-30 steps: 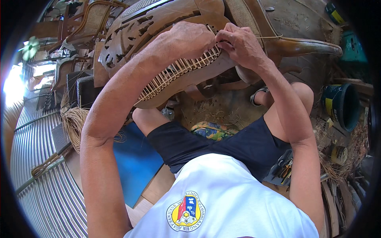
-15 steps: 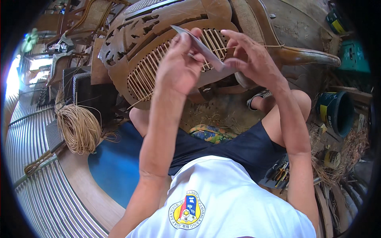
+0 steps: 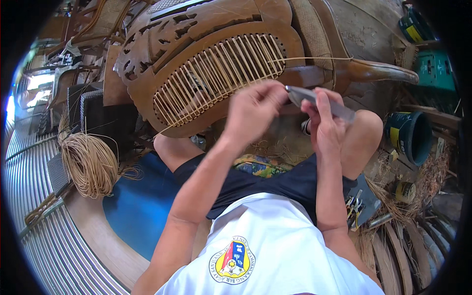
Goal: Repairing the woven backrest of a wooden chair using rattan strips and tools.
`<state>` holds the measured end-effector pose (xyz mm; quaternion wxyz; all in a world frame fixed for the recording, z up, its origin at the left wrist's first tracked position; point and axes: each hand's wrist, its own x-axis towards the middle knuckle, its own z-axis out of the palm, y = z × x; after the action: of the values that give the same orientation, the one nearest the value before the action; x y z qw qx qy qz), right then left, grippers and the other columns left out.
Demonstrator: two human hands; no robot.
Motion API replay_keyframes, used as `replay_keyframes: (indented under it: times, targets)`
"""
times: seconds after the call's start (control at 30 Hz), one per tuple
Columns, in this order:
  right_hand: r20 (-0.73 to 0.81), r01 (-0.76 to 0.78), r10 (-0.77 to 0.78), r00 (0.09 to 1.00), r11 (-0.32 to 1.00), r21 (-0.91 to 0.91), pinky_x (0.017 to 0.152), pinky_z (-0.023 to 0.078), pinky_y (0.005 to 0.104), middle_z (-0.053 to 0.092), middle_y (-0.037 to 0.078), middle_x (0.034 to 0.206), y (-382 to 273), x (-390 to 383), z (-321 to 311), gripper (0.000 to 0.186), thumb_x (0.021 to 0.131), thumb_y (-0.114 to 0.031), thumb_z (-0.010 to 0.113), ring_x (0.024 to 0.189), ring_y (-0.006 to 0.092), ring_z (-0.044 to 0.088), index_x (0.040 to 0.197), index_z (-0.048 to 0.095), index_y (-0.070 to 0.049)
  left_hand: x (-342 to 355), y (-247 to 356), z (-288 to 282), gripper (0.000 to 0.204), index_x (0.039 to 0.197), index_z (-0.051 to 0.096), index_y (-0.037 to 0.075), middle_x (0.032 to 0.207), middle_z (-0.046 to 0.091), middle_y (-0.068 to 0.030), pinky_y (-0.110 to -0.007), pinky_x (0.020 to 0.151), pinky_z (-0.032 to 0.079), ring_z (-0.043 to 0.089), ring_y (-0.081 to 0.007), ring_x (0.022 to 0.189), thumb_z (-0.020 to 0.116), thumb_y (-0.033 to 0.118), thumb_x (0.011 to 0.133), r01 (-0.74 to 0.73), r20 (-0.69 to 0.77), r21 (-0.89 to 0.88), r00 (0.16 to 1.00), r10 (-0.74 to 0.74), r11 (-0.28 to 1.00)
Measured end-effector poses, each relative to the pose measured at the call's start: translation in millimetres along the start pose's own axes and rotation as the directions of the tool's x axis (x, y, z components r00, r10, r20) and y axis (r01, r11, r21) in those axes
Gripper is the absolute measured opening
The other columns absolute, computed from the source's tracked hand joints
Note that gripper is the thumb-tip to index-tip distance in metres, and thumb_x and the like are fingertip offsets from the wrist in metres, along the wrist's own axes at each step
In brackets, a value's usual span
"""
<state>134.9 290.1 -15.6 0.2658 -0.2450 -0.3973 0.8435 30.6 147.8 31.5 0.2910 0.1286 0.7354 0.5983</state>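
Note:
My right hand (image 3: 325, 118) grips a flat grey metal tool (image 3: 339, 109), perhaps a blade, held at a slant below the carved wooden chair frame (image 3: 142, 98). My blurred left hand (image 3: 255, 108) is closed beside the tool's left end; whether it pinches that end or something else I cannot make out. Pale cane strands (image 3: 206, 69) cross the frame's oval opening. A long thin strand (image 3: 324, 58) trails right from the opening over the chair's arm.
A coil of rattan (image 3: 88, 164) and a blue mat (image 3: 128, 206) lie left. A dark bucket (image 3: 408, 137), a green container (image 3: 432, 73), hand tools (image 3: 355, 206) and loose fibres (image 3: 418, 206) are right. More chairs (image 3: 93, 24) stand back left.
My hands worked at the cane earlier; then the grey tool appeared in my left hand. Now both hands are lower, away from the opening, and my right hand grips the tool.

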Motion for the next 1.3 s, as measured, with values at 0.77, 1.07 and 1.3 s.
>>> replay_keyframes:
  times: [0.77, 1.07, 1.3]
  targets:
    - [0.129, 0.259, -0.228, 0.965, 0.909, -0.326, 0.084, 0.056, 0.0245, 0.075, 0.003, 0.104, 55.7, 38.5, 28.7, 0.015, 0.106, -0.008, 0.064, 0.097, 0.01, 0.072, 0.118, 0.073, -0.003, 106.7, 19.1, -26.0, 0.032, 0.089, 0.082, 0.002, 0.073, 0.075, -0.0166, -0.04, 0.077, 0.059, 0.075, -0.0276, 0.072, 0.072, 0.032, 0.089, 0.053, -0.154, 0.872, 0.973, 0.17, 0.487]
    - [0.135, 0.214, -0.181, 0.974, 0.931, -0.295, 0.085, 0.057, 0.0257, 0.075, 0.005, 0.105, 51.9, 40.4, 25.6, 0.016, 0.106, -0.009, 0.065, 0.096, 0.0124, 0.073, 0.118, 0.073, -0.003, 105.1, 23.9, -28.2, 0.033, 0.09, 0.082, 0.0, 0.063, 0.07, -0.0129, -0.035, 0.062, 0.057, 0.069, -0.0193, 0.055, 0.07, 0.03, 0.084, 0.126, -0.177, 0.792, 0.984, 0.027, 0.597]
    - [0.127, 0.215, -0.189, 0.974, 0.947, -0.239, 0.085, 0.057, 0.0251, 0.075, 0.004, 0.107, 55.2, 41.6, 29.9, 0.016, 0.106, -0.01, 0.066, 0.097, 0.0124, 0.072, 0.119, 0.073, -0.003, 103.9, 16.9, -35.7, 0.026, 0.087, 0.08, -0.001, 0.07, 0.073, -0.0066, -0.027, 0.061, 0.052, 0.065, -0.0083, 0.064, 0.075, 0.024, 0.082, 0.131, -0.231, 0.611, 0.973, 0.017, 0.781]
